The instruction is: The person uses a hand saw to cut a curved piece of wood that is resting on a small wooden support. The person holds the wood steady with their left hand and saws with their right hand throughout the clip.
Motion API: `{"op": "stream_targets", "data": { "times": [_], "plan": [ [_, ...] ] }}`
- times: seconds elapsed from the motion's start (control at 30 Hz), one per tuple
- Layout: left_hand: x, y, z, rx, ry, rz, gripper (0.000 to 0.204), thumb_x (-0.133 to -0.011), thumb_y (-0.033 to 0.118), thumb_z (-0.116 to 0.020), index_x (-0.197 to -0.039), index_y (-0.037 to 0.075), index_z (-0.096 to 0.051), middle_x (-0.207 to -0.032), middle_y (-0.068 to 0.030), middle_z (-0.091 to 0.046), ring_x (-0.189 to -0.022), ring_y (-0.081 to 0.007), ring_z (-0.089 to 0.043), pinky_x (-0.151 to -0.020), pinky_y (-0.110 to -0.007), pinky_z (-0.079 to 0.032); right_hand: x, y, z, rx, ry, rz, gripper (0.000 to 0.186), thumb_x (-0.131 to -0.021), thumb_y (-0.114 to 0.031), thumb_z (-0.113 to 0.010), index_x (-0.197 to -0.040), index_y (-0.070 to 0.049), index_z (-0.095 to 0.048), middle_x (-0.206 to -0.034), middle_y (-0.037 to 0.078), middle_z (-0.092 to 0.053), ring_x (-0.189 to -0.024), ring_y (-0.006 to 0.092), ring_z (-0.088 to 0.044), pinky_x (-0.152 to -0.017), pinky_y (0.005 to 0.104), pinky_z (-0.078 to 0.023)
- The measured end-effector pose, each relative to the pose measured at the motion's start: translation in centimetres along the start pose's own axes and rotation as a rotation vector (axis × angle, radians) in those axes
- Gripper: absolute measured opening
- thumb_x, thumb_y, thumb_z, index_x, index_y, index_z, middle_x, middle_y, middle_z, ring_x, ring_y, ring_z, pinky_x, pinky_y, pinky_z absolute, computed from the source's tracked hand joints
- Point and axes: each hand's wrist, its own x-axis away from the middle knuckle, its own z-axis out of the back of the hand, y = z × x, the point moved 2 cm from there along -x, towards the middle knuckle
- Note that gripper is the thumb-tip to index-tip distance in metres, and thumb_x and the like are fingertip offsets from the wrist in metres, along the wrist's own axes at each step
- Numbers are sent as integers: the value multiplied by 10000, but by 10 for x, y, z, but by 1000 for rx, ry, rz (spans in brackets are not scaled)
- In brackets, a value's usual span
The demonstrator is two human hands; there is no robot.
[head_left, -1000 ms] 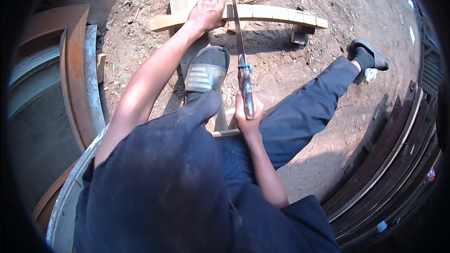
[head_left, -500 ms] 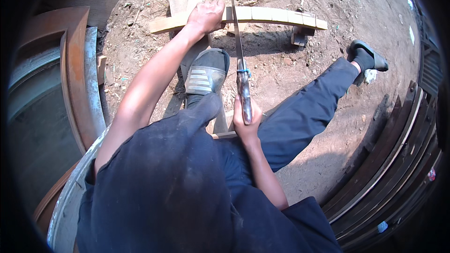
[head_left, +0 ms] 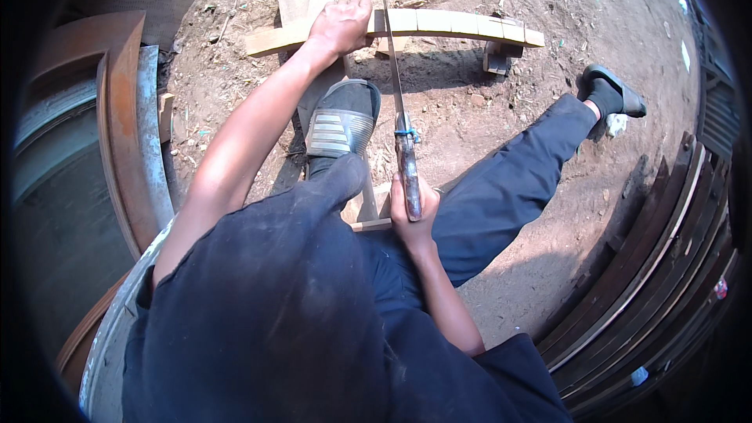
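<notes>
A curved strip of pale wood (head_left: 450,23) lies crosswise ahead of me, with several cross lines along its right part. My left hand (head_left: 342,25) is closed around it left of its middle. In my right hand (head_left: 417,210) is the handle of a handsaw (head_left: 397,90), which has a blue tie where the blade begins. The thin blade points away from me and crosses the strip just right of my left hand. I cannot tell how deep it sits in the wood. My sandalled foot (head_left: 342,121) rests on a board beneath the strip.
A small wood block (head_left: 499,56) stands under the strip's right part. Brown curved frames (head_left: 121,110) lean at the left. Long dark boards (head_left: 634,258) lie stacked at the lower right. My other foot (head_left: 615,94) rests on the dirt ground (head_left: 462,121), beside a pale stone (head_left: 617,125).
The handsaw and my right hand have moved slightly back toward me. My left hand keeps its grip on the wood strip. The whole view has shifted a little.
</notes>
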Motion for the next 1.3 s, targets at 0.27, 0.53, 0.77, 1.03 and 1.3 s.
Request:
{"op": "stream_targets", "data": {
  "times": [0.27,0.53,0.77,1.03,1.3],
  "plan": [
    [-1,-4,-1,8,12,-20,260,-755,131,-640,-933,-5,-508,-896,-191,-650,-875,-311,-663,-760,-415,-537,-104,-22,-37,-172,38,-79,176,-876,-55,-575,-710,-4,-541,-550,73,-498,-488,105,-450,-472,302,-352],
    [2,-6,-4,-21,32,-7,286,-744,141,-650,-941,-8,-507,-881,-189,-652,-878,-311,-658,-747,-410,-539,-2,-5,-5,-13,52,-44,122,-865,-24,-581,-756,29,-588,-575,65,-518,-523,105,-500,-496,298,-395],
    [2,0,4,-24,-11,0,285,-736,134,-664,-946,-6,-530,-913,-171,-661,-895,-317,-663,-768,-414,-541,-116,-23,-47,-204,69,-15,246,-912,-89,-569,-683,-18,-515,-571,-15,-467,-517,46,-384,-469,262,-297],
    [1,-3,0,-29,3,13,339,-744,177,-688,-977,-3,-520,-914,-160,-654,-916,-310,-659,-773,-421,-536,9,0,-6,58,35,19,111,-876,-43,-571,-829,49,-611,-603,97,-546,-524,136,-506,-511,320,-410],
    [2,-3,0,-17,0,6,343,-724,166,-705,-953,1,-511,-896,-165,-654,-891,-312,-657,-780,-420,-533,-86,-12,-29,-155,18,-76,242,-912,-111,-585,-703,-5,-523,-561,-9,-455,-512,52,-386,-466,265,-301]
  ]
}}
